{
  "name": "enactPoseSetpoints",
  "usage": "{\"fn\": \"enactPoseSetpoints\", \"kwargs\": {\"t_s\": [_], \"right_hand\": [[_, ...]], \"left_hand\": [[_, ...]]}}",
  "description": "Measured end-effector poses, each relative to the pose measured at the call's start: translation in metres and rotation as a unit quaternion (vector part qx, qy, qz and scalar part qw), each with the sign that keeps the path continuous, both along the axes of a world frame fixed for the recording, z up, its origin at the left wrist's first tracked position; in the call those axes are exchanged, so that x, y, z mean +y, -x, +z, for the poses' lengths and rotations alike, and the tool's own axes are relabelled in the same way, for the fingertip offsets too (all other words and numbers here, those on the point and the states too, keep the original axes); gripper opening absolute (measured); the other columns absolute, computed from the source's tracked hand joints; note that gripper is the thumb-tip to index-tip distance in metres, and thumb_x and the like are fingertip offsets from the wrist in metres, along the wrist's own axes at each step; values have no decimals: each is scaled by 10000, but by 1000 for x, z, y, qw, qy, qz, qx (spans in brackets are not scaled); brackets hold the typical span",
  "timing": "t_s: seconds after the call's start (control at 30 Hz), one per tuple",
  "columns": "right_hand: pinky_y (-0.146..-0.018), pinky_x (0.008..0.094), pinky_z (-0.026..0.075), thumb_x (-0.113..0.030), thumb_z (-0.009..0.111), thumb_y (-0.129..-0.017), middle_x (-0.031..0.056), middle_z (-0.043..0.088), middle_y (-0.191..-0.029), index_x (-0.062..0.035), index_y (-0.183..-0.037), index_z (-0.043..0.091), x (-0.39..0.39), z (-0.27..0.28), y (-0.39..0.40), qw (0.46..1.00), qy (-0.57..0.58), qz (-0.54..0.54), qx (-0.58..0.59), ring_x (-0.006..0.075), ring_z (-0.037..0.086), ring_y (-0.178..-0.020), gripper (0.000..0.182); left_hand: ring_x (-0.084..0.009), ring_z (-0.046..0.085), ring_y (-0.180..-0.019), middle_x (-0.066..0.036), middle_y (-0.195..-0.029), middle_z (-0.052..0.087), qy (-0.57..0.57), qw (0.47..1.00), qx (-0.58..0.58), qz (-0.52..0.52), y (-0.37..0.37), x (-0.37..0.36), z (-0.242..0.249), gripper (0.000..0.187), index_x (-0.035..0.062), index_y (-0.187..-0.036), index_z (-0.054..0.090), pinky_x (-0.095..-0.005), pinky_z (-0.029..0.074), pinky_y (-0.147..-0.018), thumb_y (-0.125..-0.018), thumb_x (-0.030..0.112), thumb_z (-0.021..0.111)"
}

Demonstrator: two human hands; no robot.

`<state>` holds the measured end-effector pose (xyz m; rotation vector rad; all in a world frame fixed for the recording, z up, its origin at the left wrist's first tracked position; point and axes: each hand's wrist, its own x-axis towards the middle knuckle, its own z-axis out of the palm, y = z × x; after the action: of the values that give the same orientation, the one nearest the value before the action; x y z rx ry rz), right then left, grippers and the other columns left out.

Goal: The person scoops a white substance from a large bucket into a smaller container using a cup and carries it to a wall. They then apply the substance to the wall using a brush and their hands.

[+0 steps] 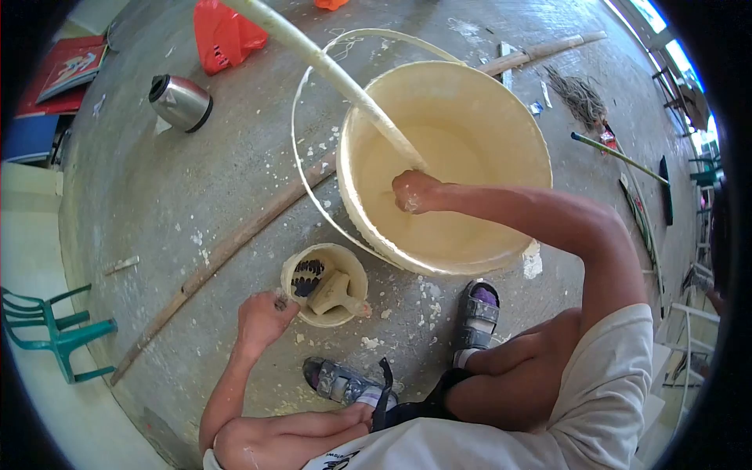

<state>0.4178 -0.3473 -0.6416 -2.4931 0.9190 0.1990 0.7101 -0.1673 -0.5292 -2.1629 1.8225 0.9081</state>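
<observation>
A large cream bucket (354,157) stands in front of me, holding pale paint (462,164). My right hand (415,193) is a closed fist low inside it, beside the lower end of a pale pole (345,84) that slants into the bucket. What the fist grips is hidden. Left of the big bucket is a small paint-smeared bucket (356,265). A paint-coated brush (332,291) lies in it, with its handle end past the rim. My left hand (268,317) is closed at the small bucket's left rim.
A long wooden pole (235,243) lies on the paint-spotted floor behind the small bucket. A steel kettle (182,103) and a red plastic bag (225,37) are at the upper left. A green chair (66,337) is at left, a grey mop head (578,95) at right.
</observation>
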Motion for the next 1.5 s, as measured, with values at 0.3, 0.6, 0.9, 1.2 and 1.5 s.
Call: {"fn": "enactPoseSetpoints", "kwargs": {"t_s": [0.3, 0.6, 0.9, 1.2, 1.5], "right_hand": [[-661, 427, 428, -232, 546, -731, 233, 555, -712, 48, -675, 567, -12, 44, 13, 993, -95, 23, -60, 347, 559, -719, 286], [-556, 337, 380, -205, 553, -795, 126, 499, -631, 16, -710, 503, -9, 96, 52, 972, -141, 0, -189, 215, 482, -588, 242], [-404, 191, 288, -278, 573, -831, -64, 435, -575, -44, -775, 556, 9, 156, 75, 908, -334, -189, -166, 16, 382, -474, 241], [-389, 160, 249, -269, 595, -814, -83, 425, -569, -44, -818, 547, 16, 172, 99, 862, -375, -265, -214, -15, 353, -449, 230], [-366, 156, 211, -223, 600, -798, -78, 416, -564, -46, -800, 526, 27, 189, 102, 825, -394, -285, -289, -21, 299, -408, 192]], "left_hand": [[-357, 585, -656, -186, -665, 597, -25, 999, 2, -21, 4, 7, -3, 338, 15, -737, 629, -420, 462, -634, -710, 346, 565], [-363, 583, -626, -212, -634, 581, -35, 986, -3, -162, 21, 20, -8, 420, -11, -707, 622, -433, 463, -623, -728, 403, 557], [-373, 582, -683, -218, -714, 598, -62, 978, 81, -183, 53, 14, -26, 409, -11, -718, 621, -440, 460, -671, -701, 392, 551], [-371, 581, -682, -204, -731, 605, -69, 981, 133, -122, 62, -10, -41, 373, 0, -755, 623, -431, 461, -657, -717, 365, 553], [-346, 587, -692, -176, -720, 597, -36, 964, 130, -230, 75, -22, -36, 372, 14, -736, 604, -427, 452, -650, -729, 383, 563]]}}
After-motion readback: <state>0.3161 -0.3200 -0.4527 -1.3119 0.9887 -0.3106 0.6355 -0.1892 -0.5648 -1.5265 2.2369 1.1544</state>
